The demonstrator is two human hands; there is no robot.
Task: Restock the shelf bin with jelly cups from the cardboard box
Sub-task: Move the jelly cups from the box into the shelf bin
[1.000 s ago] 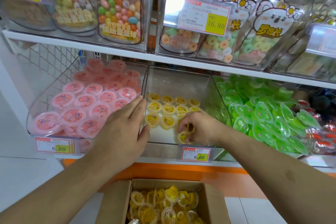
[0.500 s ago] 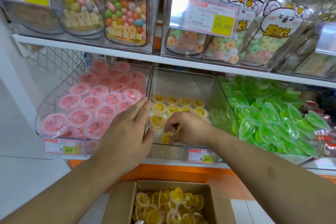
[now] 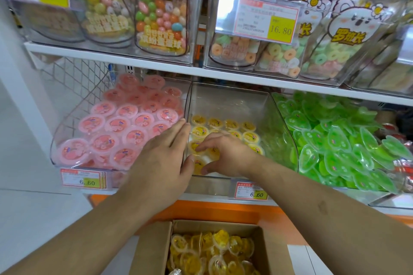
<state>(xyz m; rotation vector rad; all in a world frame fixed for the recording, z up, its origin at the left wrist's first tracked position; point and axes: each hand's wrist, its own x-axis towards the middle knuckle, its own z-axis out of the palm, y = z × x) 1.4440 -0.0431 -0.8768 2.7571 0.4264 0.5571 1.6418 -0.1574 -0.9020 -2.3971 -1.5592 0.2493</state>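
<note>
The clear middle shelf bin holds several yellow jelly cups laid in rows on its floor. My right hand is inside the bin at its front left, fingers spread over the yellow cups there, thumb and fingertips touching a cup. My left hand rests flat with straight fingers against the bin's left wall, holding nothing. Below, an open cardboard box is full of loose yellow jelly cups.
A bin of pink jelly cups sits to the left, a bin of green leaf-shaped jellies to the right. Price tags hang on the bin fronts. Candy bags fill the upper shelf.
My right hand has slid leftward along the bin's front, from its front centre to the front left corner. My left hand has stayed at the bin's left wall.
</note>
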